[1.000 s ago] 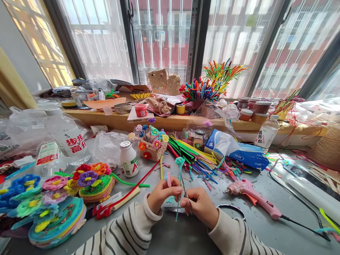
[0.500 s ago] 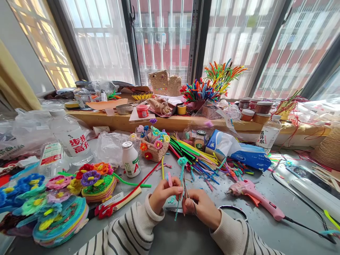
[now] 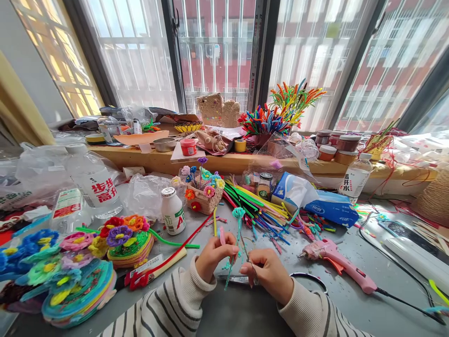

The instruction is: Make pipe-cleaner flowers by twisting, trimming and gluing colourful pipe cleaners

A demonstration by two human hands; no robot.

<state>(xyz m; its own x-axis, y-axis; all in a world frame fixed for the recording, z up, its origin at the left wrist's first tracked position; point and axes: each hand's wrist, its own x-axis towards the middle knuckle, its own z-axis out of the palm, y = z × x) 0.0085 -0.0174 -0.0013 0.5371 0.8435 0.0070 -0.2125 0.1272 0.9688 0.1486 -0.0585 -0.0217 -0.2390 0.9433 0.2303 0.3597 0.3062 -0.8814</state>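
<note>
Near the front middle, my left hand [image 3: 216, 255] pinches the stem of a teal pipe-cleaner flower [image 3: 238, 213], whose curled head points up and whose stem end hangs below the fingers. A small pink piece [image 3: 222, 235] sticks up at the same hand. My right hand [image 3: 268, 270] is closed on a thin dark metal tool [image 3: 245, 247], whose upper end reaches the flower's stem; its exact kind is hard to make out. Large scissors [image 3: 308, 276] lie on the grey table beneath and beside my hands.
A pink glue gun [image 3: 345, 267] lies at the right with its cable. Pipe cleaners [image 3: 256, 206], a white bottle [image 3: 172, 211] and a flower basket [image 3: 204, 199] stand or lie ahead. Stacked colourful flower discs [image 3: 82, 290] are at the left.
My hands have moved slightly apart. The teal flower has shifted a little left and its stem tilts more, with the lower end further left.
</note>
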